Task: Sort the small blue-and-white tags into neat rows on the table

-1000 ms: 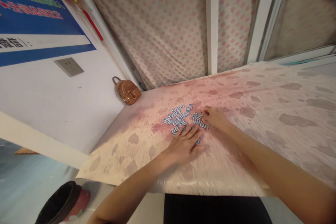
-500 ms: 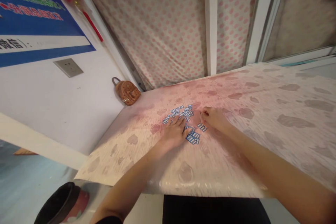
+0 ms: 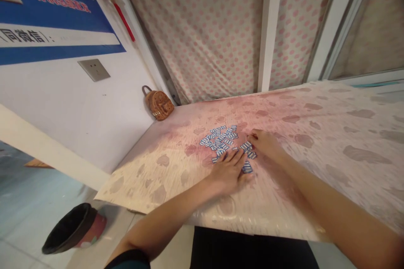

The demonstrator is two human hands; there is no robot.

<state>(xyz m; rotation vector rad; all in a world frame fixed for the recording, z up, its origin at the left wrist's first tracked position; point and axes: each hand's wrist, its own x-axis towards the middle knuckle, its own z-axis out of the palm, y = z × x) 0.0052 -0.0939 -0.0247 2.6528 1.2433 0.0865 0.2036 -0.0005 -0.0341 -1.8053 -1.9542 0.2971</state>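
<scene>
A loose cluster of small white pieces with blue edges and stripes (image 3: 221,138) lies spread on the patterned tablecloth (image 3: 176,193). My left hand (image 3: 227,173) rests palm down over the near side of the cluster, its fingers stretched out and covering some pieces. Just right of the cluster is my right hand (image 3: 264,142), fingers curled together; whether something small is pinched in them is hidden. Between the two hands lie several more of these striped pieces (image 3: 247,148), some overlapping.
A small brown backpack-shaped bag (image 3: 160,105) sits in the table's far left corner against the wall. A dotted curtain (image 3: 202,33) hangs behind the table. On the floor at left stands a bin with a black liner (image 3: 74,229). A wall socket (image 3: 94,70) is above.
My left hand has drawn back toward me and right, uncovering pieces in the middle of the cluster. More pieces now lie near my right hand, which stays curled. The view has shifted slightly.
</scene>
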